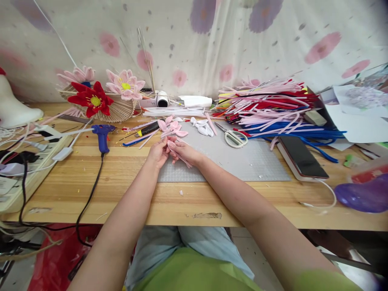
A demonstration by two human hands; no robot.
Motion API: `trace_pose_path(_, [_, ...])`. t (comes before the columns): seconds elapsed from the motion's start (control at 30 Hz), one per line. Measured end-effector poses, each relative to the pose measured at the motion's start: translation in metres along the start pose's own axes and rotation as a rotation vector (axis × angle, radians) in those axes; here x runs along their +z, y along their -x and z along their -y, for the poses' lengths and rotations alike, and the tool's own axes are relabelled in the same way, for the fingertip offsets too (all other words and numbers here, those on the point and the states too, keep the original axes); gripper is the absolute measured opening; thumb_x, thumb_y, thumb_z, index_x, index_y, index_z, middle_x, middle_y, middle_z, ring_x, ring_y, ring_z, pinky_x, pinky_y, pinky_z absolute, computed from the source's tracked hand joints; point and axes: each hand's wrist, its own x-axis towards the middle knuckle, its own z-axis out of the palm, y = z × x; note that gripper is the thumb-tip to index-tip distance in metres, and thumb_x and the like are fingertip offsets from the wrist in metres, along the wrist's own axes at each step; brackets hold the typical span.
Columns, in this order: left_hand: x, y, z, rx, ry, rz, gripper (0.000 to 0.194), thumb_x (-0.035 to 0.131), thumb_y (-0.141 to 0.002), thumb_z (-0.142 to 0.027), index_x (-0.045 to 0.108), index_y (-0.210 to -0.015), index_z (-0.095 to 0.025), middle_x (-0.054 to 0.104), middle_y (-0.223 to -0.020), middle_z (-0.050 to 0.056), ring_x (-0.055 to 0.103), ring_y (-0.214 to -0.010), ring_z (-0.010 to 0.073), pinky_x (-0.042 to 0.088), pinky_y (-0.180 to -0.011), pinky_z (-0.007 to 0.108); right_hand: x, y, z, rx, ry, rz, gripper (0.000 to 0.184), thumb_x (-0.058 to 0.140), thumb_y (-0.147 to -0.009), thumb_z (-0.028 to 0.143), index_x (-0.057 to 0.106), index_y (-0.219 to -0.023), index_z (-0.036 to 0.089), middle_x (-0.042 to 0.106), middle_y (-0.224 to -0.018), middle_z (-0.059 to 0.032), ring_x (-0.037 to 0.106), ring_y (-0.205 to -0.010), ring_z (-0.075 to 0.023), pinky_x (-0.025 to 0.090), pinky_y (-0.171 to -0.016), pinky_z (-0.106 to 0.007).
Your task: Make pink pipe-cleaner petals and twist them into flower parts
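Note:
Both my hands meet over the left edge of a grey cutting mat (pixel 257 161). My left hand (pixel 158 152) pinches the near end of some pink pipe cleaners (pixel 184 161). Wrapped round the same bundle is my right hand (pixel 184 152), with the stems sticking out below its fingers. The fingertips partly hide what is between them. Just beyond lie pink pipe-cleaner petals (pixel 172 127) and white petals (pixel 202 127). Scissors (pixel 235 136) with pale handles rest on the mat to the right.
A blue glue gun (pixel 103 135) with its cord stands at left, near a power strip (pixel 36 169). Finished flowers (pixel 93 100) stand behind. Piled pipe cleaners (pixel 273 105) fill the back right. A phone (pixel 303 157) lies at right, near a purple object (pixel 363 193).

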Motion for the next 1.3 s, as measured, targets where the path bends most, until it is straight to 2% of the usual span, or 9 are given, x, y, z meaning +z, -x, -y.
trace_pose_path(0.1, [0.003,0.0,0.001,0.038,-0.041,0.069,0.019,0.047,-0.086,-0.027,0.057,-0.095,-0.014,0.066,-0.071,0.001,0.049,-0.034,0.0088,0.044,-0.034,0.025,0.0,-0.003,-0.001,-0.012,-0.028,-0.038,0.03,0.052,-0.083,0.042,0.049,-0.071,0.015,0.039,-0.046,0.0087,0.035,-0.038,-0.0036,0.051,-0.046,-0.021])
trace_pose_path(0.23, [0.002,-0.003,0.005,0.055,-0.065,0.111,0.026,0.05,-0.084,-0.031,0.057,-0.101,-0.013,0.058,-0.056,-0.003,0.049,-0.032,0.0102,0.042,-0.031,0.023,-0.001,-0.002,0.0,-0.008,-0.048,-0.029,0.029,0.05,-0.084,0.041,0.048,-0.073,0.015,0.046,-0.046,0.0072,0.043,-0.04,-0.0053,0.052,-0.047,-0.023])
trace_pose_path(0.5, [-0.004,-0.004,0.007,-0.03,-0.063,0.162,0.035,0.049,-0.084,-0.038,0.061,-0.101,-0.01,0.04,-0.038,-0.007,0.049,-0.03,0.0124,0.039,-0.029,0.021,-0.002,0.0,0.0,-0.001,-0.083,0.055,0.025,0.053,-0.083,0.038,0.052,-0.075,0.014,0.05,-0.049,0.0059,0.047,-0.041,-0.006,0.054,-0.049,-0.024])
trace_pose_path(0.73, [-0.003,-0.006,0.005,0.009,-0.028,0.017,0.026,0.049,-0.085,-0.033,0.063,-0.087,-0.011,0.044,-0.039,-0.006,0.04,-0.026,0.0069,0.035,-0.028,0.017,0.002,-0.003,-0.002,0.036,-0.048,0.023,0.027,0.05,-0.085,0.038,0.053,-0.075,0.014,0.055,-0.052,0.0035,0.053,-0.044,-0.0072,0.055,-0.053,-0.025])
trace_pose_path(0.9, [-0.001,-0.009,0.0,0.087,0.069,-0.14,0.015,0.055,-0.082,-0.025,0.062,-0.078,-0.013,0.066,-0.068,0.003,0.061,-0.055,0.0082,0.049,-0.052,0.017,-0.001,-0.001,0.001,0.121,-0.022,0.123,0.021,0.059,-0.081,0.032,0.054,-0.078,0.011,0.059,-0.06,0.0007,0.058,-0.053,-0.0078,0.056,-0.059,-0.024])
trace_pose_path(1.0, [0.002,-0.004,0.0,0.154,-0.028,-0.137,0.02,0.059,-0.079,-0.031,0.064,-0.083,-0.013,0.069,-0.083,0.007,0.065,-0.067,0.0117,0.048,-0.049,0.017,-0.001,-0.002,0.0,0.105,-0.022,0.086,0.022,0.059,-0.08,0.033,0.053,-0.077,0.012,0.05,-0.053,0.0058,0.048,-0.045,-0.0044,0.055,-0.055,-0.024])
trace_pose_path(1.1, [0.006,0.002,0.002,0.18,-0.182,-0.096,0.025,0.059,-0.078,-0.034,0.066,-0.088,-0.012,0.07,-0.089,0.009,0.059,-0.051,0.0087,0.041,-0.038,0.017,0.0,-0.005,-0.003,0.045,-0.024,0.006,0.028,0.059,-0.079,0.038,0.048,-0.069,0.014,0.044,-0.05,0.0081,0.041,-0.042,-0.0029,0.056,-0.054,-0.025])
trace_pose_path(1.2, [0.008,0.006,0.003,0.173,-0.263,-0.099,0.021,0.059,-0.078,-0.029,0.067,-0.084,-0.011,0.07,-0.084,0.008,0.051,-0.04,0.0065,0.037,-0.034,0.018,-0.001,-0.005,-0.003,0.033,0.005,0.012,0.034,0.061,-0.076,0.042,0.046,-0.064,0.015,0.047,-0.052,0.0064,0.044,-0.045,-0.0037,0.055,-0.055,-0.025])
trace_pose_path(1.3, [0.005,0.004,0.0,0.2,-0.215,-0.144,0.019,0.059,-0.078,-0.027,0.066,-0.079,-0.01,0.07,-0.077,0.007,0.057,-0.048,0.0096,0.042,-0.039,0.018,-0.002,-0.003,-0.001,0.057,0.056,0.045,0.032,0.061,-0.075,0.044,0.051,-0.07,0.013,0.055,-0.058,0.0032,0.052,-0.05,-0.0059,0.055,-0.056,-0.024])
